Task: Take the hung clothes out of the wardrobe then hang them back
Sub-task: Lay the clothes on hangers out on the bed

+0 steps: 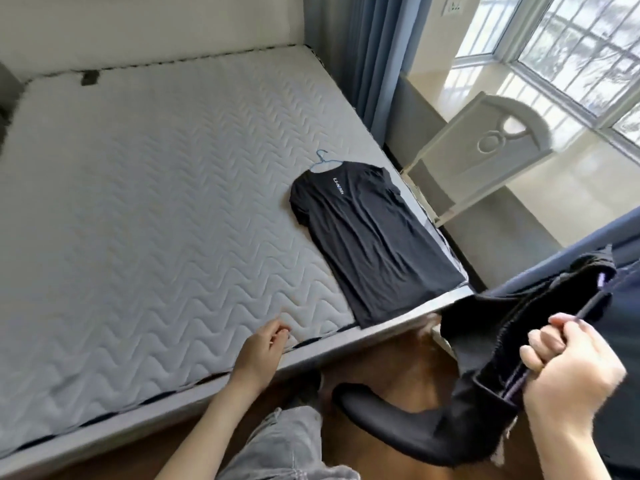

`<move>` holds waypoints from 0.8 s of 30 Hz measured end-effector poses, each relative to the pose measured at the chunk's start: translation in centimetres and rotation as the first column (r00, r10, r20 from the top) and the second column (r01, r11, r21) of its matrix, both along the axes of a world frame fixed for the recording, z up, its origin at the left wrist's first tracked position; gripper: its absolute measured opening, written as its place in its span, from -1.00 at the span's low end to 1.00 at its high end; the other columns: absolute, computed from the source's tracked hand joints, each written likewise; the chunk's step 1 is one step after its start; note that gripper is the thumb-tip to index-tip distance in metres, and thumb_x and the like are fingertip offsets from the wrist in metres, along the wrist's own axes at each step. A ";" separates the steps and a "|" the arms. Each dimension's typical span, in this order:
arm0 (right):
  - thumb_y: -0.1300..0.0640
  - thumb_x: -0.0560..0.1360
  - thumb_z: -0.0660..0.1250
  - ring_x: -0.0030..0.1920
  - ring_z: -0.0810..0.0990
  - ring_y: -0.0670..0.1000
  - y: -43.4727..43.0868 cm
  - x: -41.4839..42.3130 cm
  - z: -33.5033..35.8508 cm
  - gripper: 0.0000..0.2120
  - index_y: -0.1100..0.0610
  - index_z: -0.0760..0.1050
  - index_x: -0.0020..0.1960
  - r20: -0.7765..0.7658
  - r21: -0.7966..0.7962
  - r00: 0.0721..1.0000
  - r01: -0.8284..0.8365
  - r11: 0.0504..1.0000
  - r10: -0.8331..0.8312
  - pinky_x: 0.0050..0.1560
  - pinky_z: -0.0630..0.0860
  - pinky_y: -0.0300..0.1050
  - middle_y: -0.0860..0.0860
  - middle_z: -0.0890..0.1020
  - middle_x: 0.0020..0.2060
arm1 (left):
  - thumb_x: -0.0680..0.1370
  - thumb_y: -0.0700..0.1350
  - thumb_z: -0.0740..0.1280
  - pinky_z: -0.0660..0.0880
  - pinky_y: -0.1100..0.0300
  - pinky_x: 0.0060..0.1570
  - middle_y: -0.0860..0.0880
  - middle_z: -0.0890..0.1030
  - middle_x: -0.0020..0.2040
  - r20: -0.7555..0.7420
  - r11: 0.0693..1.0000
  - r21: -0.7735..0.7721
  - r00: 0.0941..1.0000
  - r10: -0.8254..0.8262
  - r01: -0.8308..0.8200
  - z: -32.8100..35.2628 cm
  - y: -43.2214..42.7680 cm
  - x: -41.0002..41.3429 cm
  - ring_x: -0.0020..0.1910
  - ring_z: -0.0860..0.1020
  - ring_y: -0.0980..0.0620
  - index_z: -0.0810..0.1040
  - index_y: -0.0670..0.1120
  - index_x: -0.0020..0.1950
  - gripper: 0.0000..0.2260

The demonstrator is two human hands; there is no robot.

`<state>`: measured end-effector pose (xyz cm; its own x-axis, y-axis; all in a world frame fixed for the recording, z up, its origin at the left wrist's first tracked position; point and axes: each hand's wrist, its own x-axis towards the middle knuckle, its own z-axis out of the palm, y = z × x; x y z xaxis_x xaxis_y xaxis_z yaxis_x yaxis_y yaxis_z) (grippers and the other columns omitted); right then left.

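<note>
A black T-shirt (370, 244) on a blue hanger (325, 162) lies flat on the grey quilted mattress (156, 209), near its right edge. My right hand (571, 368) grips a second black garment (498, 341) together with its hanger at the lower right; the garment hangs down over the floor, one sleeve trailing to the left. My left hand (265, 344) hovers over the mattress's front edge with its fingers loosely curled and holds nothing. No wardrobe shows in this view.
A white chair (485, 157) stands right of the bed under a barred window (588, 46). Blue curtains (374, 60) hang behind the bed's far right corner. Brown wooden floor (391, 358) lies between me and the bed frame. My grey trouser leg (287, 441) is below.
</note>
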<state>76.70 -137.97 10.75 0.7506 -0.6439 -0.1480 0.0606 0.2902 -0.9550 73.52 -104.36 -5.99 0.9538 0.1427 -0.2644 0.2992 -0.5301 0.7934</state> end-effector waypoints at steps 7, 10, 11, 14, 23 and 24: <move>0.30 0.56 0.04 -0.61 0.18 -0.18 7.9 -3.1 1.1 -0.72 0.11 0.33 -0.29 0.049 0.076 0.996 -0.083 0.994 0.080 -0.62 0.04 -0.32 -0.17 0.25 -0.62 | 0.61 -0.04 0.16 0.54 0.02 0.00 0.01 0.65 -0.05 0.042 0.992 -0.017 0.991 0.126 -0.126 2.5 6.6 -5.6 -0.02 0.60 0.01 0.57 0.00 0.02 -0.81; 0.29 0.56 0.03 -0.61 0.18 -0.18 13.2 -3.6 1.0 -0.72 0.13 0.34 -0.29 0.063 0.076 0.992 -0.112 0.991 0.108 -0.63 0.04 -0.32 -0.17 0.26 -0.64 | 0.56 0.01 0.14 0.51 0.09 0.03 0.04 0.64 -0.04 0.061 0.985 -0.040 0.984 0.168 -0.165 3.0 10.1 -5.7 0.00 0.59 0.06 0.57 0.02 -0.01 -0.78; 0.28 0.57 0.03 -0.61 0.18 -0.18 15.1 -3.6 0.8 -0.72 0.14 0.34 -0.29 0.068 0.080 0.991 -0.123 0.989 0.118 -0.63 0.05 -0.32 -0.16 0.26 -0.63 | 0.57 -0.01 0.15 0.50 0.11 0.03 0.05 0.64 -0.04 0.068 0.985 -0.039 0.983 0.168 -0.166 2.9 11.6 -5.5 0.00 0.58 0.07 0.57 0.01 -0.01 -0.79; 0.26 0.57 0.02 -0.61 0.20 -0.19 21.0 -2.4 0.0 -0.73 0.12 0.35 -0.26 0.065 0.105 0.984 -0.172 0.979 0.166 -0.65 0.10 -0.35 -0.17 0.27 -0.62 | 0.59 -0.03 0.16 0.47 0.23 0.00 0.07 0.64 -0.02 0.079 0.990 -0.003 0.987 0.143 -0.143 2.0 16.6 -4.1 0.00 0.57 0.10 0.58 -0.02 0.05 -0.78; 0.30 0.58 0.02 -0.55 0.19 -0.14 43.8 5.0 -1.9 -0.72 0.14 0.35 -0.26 0.029 0.049 0.995 -0.095 0.994 0.093 -0.59 0.09 -0.32 -0.12 0.26 -0.56 | 0.52 0.13 0.09 0.47 0.18 0.05 0.00 0.62 0.06 0.070 0.993 0.108 0.997 0.032 -0.039 -1.4 38.0 4.6 0.04 0.56 0.03 0.60 -0.08 0.14 -0.57; 0.30 0.59 0.02 -0.55 0.19 -0.14 46.0 6.3 -2.4 -0.72 0.14 0.35 -0.25 0.024 0.055 0.996 -0.092 0.994 0.091 -0.58 0.09 -0.32 -0.11 0.25 -0.55 | 0.55 0.07 0.12 0.48 0.15 0.06 -0.02 0.63 0.07 0.073 0.991 0.121 0.997 0.039 -0.047 -2.1 40.2 6.0 0.05 0.57 0.00 0.60 -0.09 0.15 -0.62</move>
<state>82.95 -91.92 8.33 0.8095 -0.5635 -0.1648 0.0519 0.3483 -0.9360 79.52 -64.14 -8.13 0.9616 0.2112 -0.1752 0.2699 -0.6126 0.7428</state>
